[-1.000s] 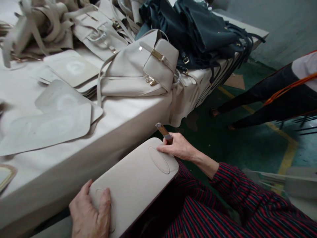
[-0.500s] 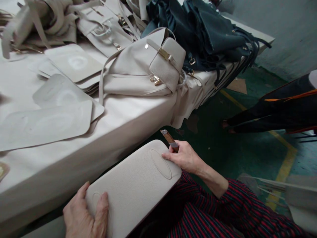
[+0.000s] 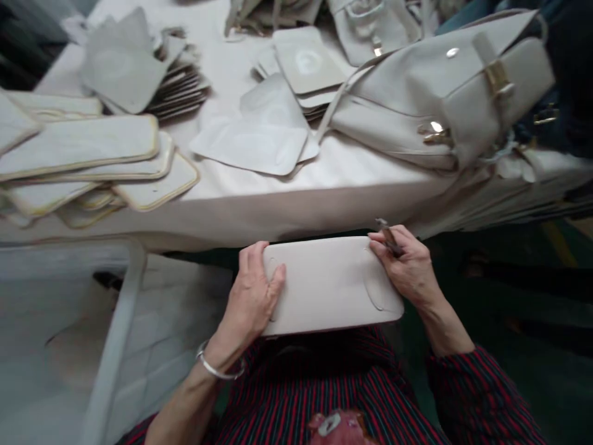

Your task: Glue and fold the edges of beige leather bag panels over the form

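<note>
A cream leather panel [image 3: 324, 287] with rounded corners and curved stitched lines near both ends lies above my lap. My left hand [image 3: 254, 290] grips its left end, thumb on top and fingers over the far edge. At the other end, my right hand [image 3: 410, 266] pinches the panel's far right corner. That same hand holds a short brown-handled tool [image 3: 390, 238], its pale tip pointing up and away; the tool's exact kind is unclear. The panel's underside is hidden.
Before me is a cloth-covered table [image 3: 287, 210] bearing loose cream panels [image 3: 264, 148], yellow-edged panels [image 3: 78, 145], a stack of pieces [image 3: 180, 89] and a cream bag [image 3: 407, 105]. A pale plastic bin [image 3: 118, 334] stands at left. Someone's dark-clothed leg [image 3: 523, 284] appears at right.
My view has swung left, bringing the bin and yellow-edged panels into sight. The leather panel now looks nearly level across the view. Both hands keep their holds at its ends.
</note>
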Demonstrator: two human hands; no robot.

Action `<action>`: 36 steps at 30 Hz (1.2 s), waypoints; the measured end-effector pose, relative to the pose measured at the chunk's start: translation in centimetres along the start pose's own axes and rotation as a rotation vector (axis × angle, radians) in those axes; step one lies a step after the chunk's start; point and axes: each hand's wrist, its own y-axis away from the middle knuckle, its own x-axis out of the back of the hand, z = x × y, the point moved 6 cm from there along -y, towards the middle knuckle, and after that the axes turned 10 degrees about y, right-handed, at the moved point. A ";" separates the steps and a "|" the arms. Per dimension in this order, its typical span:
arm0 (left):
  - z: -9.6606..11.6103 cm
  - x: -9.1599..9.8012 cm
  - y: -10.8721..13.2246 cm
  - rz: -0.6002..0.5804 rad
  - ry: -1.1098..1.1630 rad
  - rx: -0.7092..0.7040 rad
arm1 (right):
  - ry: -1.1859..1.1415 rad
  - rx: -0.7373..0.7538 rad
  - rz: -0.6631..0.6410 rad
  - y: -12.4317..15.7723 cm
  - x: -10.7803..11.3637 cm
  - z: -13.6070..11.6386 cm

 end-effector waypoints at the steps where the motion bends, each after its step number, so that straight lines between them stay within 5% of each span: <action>1: -0.2 0.1 -0.2 0.000 0.020 0.004 | 0.015 0.018 0.020 -0.3 -0.3 0.0; 6: -2.3 0.5 0.3 -0.005 0.429 0.062 | 0.073 -0.032 0.052 0.1 -1.2 1.0; 10: -4.7 -0.1 4.7 0.106 0.907 0.199 | 0.106 -0.081 0.070 0.4 -1.1 1.5; 14: -5.0 -1.6 9.0 0.268 0.897 0.310 | 0.126 -0.134 0.056 0.4 -1.3 1.9; 19: -4.4 -1.7 9.3 0.378 0.931 0.320 | 0.147 -0.169 0.044 0.5 -1.1 2.0; 22: -3.0 0.7 8.1 0.352 0.664 0.225 | 0.186 -0.201 0.014 0.5 -1.2 1.7; 25: 0.5 2.8 5.9 0.213 0.158 -0.045 | 0.231 -0.221 0.003 0.4 -1.3 1.5; 28: 2.6 2.6 3.6 0.107 -0.146 -0.212 | 0.221 -0.153 0.056 0.2 -0.6 0.9; 32: 2.3 0.5 1.7 0.089 -0.284 -0.186 | 0.226 -0.080 0.258 0.2 1.6 -2.9; 35: 1.7 -0.3 1.5 0.110 -0.289 -0.186 | -0.386 -0.092 0.441 0.9 0.7 -7.5; 36: 1.5 -0.3 1.5 0.118 -0.278 -0.187 | -0.674 -0.055 0.364 0.8 -1.0 -9.3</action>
